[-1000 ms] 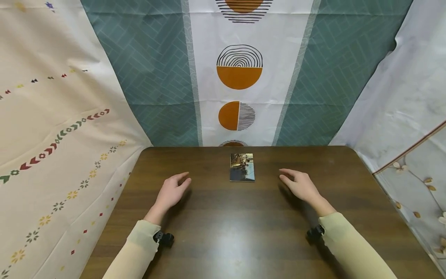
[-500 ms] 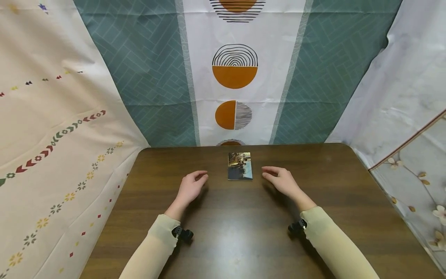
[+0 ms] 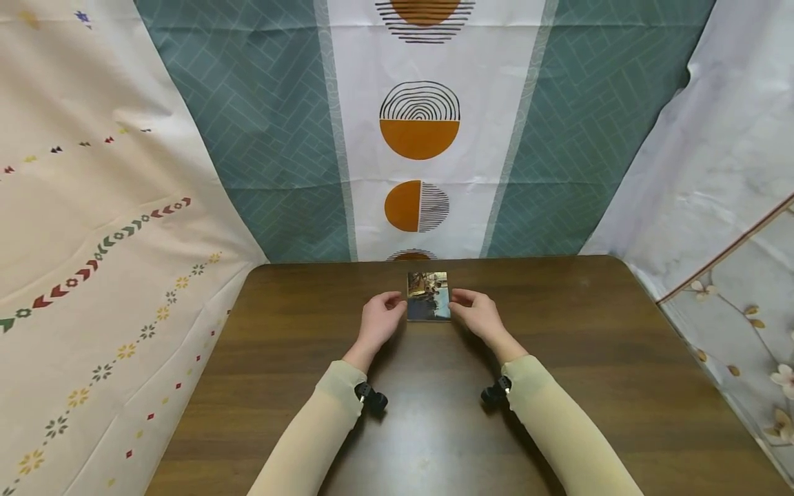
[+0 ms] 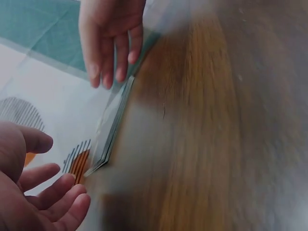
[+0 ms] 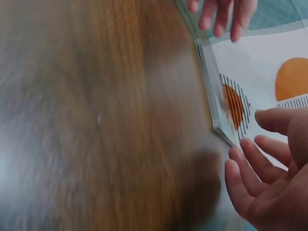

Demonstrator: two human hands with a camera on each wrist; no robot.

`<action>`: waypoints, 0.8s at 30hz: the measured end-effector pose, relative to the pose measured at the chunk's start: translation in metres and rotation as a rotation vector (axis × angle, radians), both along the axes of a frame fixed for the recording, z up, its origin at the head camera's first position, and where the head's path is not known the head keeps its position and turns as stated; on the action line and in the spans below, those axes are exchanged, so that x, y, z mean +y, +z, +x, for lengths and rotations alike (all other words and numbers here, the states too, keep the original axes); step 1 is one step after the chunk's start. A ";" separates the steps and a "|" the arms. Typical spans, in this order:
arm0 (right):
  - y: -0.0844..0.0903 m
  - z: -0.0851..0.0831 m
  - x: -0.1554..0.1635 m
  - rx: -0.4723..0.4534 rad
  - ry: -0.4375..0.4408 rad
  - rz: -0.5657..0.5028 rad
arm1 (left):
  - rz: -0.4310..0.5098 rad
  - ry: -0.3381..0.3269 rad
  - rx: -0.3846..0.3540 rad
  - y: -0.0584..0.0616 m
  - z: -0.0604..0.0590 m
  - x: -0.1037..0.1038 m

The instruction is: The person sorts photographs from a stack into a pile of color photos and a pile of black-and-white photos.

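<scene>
Head view: 2 hands, left (image 3: 380, 318) and right (image 3: 477, 315), flank the card stack (image 3: 429, 296), grips released; uneven squeezing could scatter it.

Near the middle of the frame, a small stack of picture cards (image 3: 429, 296) lies on the brown table (image 3: 589, 358). My left hand (image 3: 380, 320) is just beside its left edge and my right hand (image 3: 476, 317) just beside its right edge, fingers loosely bent. Patterned curtains (image 3: 273, 138) fill the upper part.
</scene>
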State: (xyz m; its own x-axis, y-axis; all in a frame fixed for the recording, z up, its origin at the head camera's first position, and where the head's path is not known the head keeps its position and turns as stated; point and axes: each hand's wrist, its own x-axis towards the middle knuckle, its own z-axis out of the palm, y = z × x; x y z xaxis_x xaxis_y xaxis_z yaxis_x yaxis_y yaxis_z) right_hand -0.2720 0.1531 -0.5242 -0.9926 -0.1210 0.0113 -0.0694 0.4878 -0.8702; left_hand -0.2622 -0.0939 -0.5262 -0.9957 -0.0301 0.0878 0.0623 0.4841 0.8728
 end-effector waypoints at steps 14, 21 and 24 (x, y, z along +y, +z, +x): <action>-0.020 -0.007 -0.015 0.025 -0.017 0.238 | -0.107 0.030 -0.060 -0.016 -0.011 0.022; -0.019 -0.005 -0.017 0.015 -0.037 0.238 | -0.158 0.063 -0.077 -0.015 -0.011 0.027; -0.019 -0.005 -0.018 0.009 -0.033 0.247 | -0.169 0.063 -0.079 -0.015 -0.011 0.028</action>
State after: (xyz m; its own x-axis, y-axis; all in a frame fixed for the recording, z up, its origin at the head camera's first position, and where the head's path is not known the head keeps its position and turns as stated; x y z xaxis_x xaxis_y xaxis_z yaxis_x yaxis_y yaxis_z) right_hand -0.2775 0.1353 -0.5427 -0.9960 -0.0891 -0.0056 -0.0575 0.6878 -0.7237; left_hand -0.2734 -0.0659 -0.5414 -0.9963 -0.0837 0.0181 -0.0383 0.6246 0.7800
